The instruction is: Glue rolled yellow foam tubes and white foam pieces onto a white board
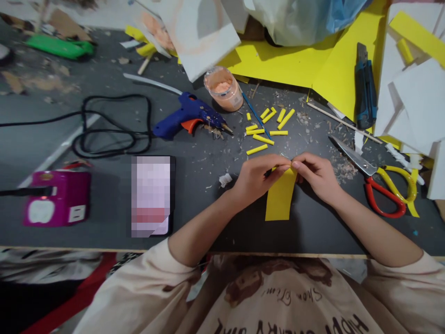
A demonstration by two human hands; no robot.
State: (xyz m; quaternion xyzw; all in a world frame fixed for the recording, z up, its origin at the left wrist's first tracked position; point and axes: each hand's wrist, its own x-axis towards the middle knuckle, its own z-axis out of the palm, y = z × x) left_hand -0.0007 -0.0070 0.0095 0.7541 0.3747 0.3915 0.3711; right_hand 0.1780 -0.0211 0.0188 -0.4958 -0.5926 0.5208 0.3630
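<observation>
Both hands pinch the far edge of a yellow paper strip [280,197], which hangs toward me over the dark table. My left hand [257,174] has thumb and fingers closed on the strip's left side. Close beside it, my right hand [316,174] pinches the right side of the same edge. The fingers partly hide that edge, so I cannot tell how far it is rolled. Just beyond the hands lie several short yellow paper rolls [257,149] and a thin blue stick [255,113].
Scissors [373,174] and a box cutter [365,88] lie right. A blue glue gun [191,116] and an open jar [224,90] stand beyond my left hand. Further left are a phone [151,195], a purple box [57,198] and a looped black cable [111,99]. Yellow sheets [278,60] lie behind.
</observation>
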